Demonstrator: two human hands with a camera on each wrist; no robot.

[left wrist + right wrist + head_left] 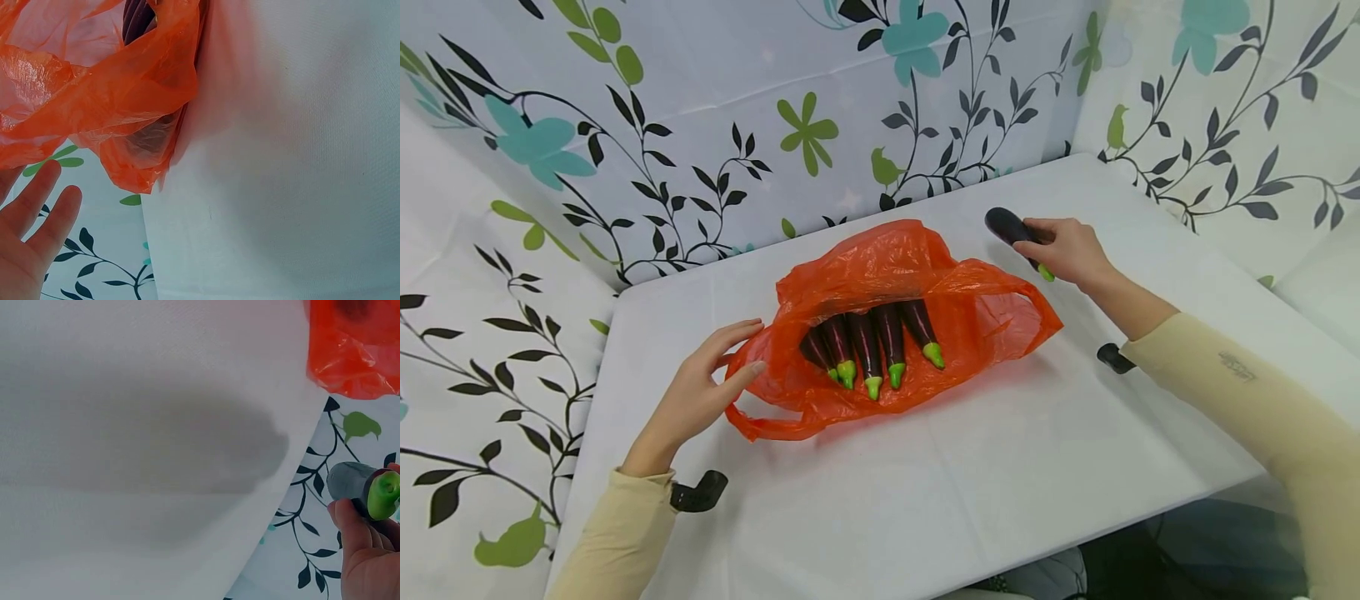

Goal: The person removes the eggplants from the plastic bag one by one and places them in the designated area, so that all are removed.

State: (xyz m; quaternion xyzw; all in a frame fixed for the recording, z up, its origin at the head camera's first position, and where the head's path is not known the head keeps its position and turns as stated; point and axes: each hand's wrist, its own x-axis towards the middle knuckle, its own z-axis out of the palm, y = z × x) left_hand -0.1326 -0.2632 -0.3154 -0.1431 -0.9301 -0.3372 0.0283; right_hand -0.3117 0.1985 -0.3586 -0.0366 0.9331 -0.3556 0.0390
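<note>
An orange plastic bag (868, 262) lies on its side, its mouth facing the person. Several dark purple eggplants (865, 342) with green stem ends rest in that opening; their far ends are hidden under the film. To the right of the bag, my right hand (1078, 254) grips another eggplant (1009, 225), with the green stem end pointing toward the person. In the right wrist view, fingers and thumb close around this eggplant (350, 481). At the bag's left side, my left hand (696, 400) has fairly straight, spread fingers against the film beside a handle loop.
A white-covered table (925, 492) carries the bag. Behind it and at both sides hang white curtains (700, 100) printed with leaves and birds. Black wrist devices (700, 492) stick out at both cuffs. The table's front edge runs along the lower right.
</note>
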